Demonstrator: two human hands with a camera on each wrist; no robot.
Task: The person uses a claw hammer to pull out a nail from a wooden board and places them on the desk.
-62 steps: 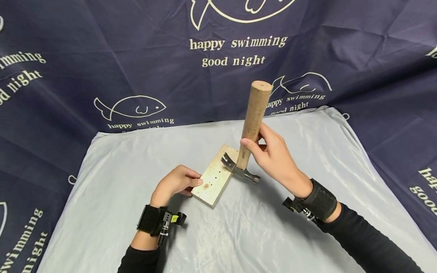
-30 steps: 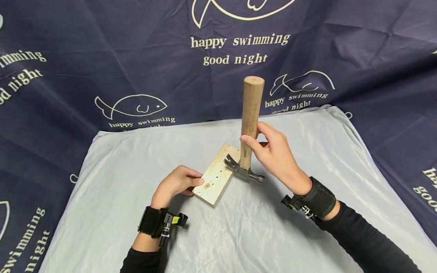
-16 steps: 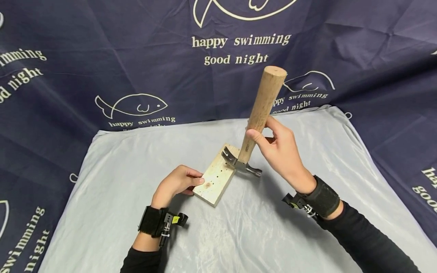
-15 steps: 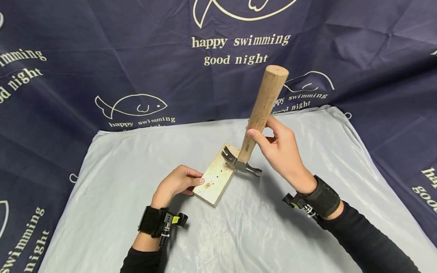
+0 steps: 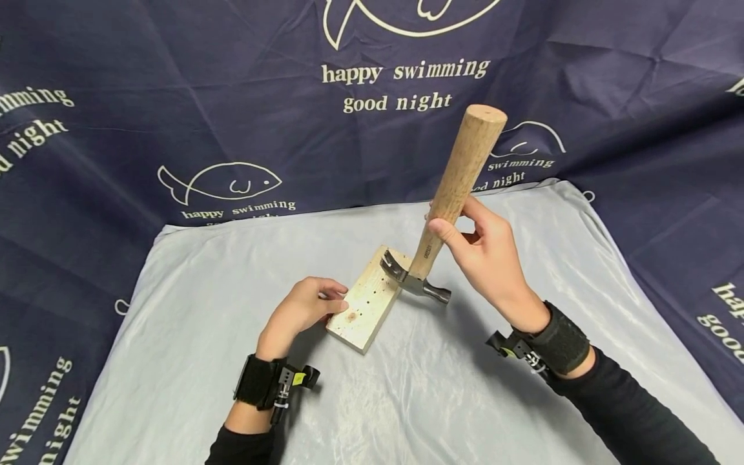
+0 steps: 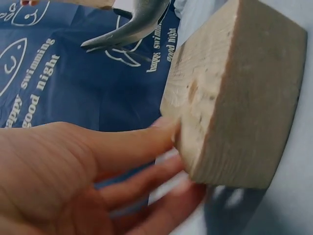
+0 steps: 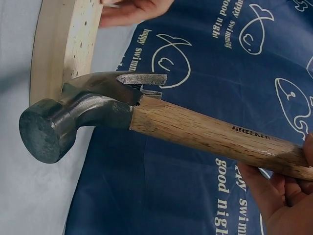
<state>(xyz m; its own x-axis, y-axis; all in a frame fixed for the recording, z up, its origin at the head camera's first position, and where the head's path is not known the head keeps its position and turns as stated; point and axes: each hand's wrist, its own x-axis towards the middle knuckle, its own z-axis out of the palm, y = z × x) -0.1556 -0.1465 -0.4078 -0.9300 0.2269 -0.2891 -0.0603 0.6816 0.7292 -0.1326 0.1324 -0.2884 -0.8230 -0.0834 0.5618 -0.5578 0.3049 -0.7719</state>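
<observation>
A claw hammer point(image 5: 459, 174) with a wooden handle is in my right hand point(image 5: 485, 255), pinched between thumb and fingers partway along the handle. Its handle leans up and to the right. The steel head point(image 7: 98, 103) is lowermost, claw overlapping the wooden block point(image 5: 372, 297) and striking face out past the block's right edge. Several small dark holes dot the block's pale top. My left hand point(image 5: 299, 310) is at the block's near left edge. In the left wrist view the thumb point(image 6: 142, 142) touches that edge, while the loosely extended, blurred fingers point(image 6: 166, 205) lie beside the corner.
A pale, shiny cloth point(image 5: 203, 290) covers the table under the block. Behind and at both sides hangs a dark blue curtain point(image 5: 314, 148) printed with fish and lettering. Black straps point(image 5: 258, 381) with small cameras sit on both wrists.
The hammer's handle end has swung up and right, and my right hand has moved slightly rightward with it. My left fingers have loosened and lifted a little at the block's edge.
</observation>
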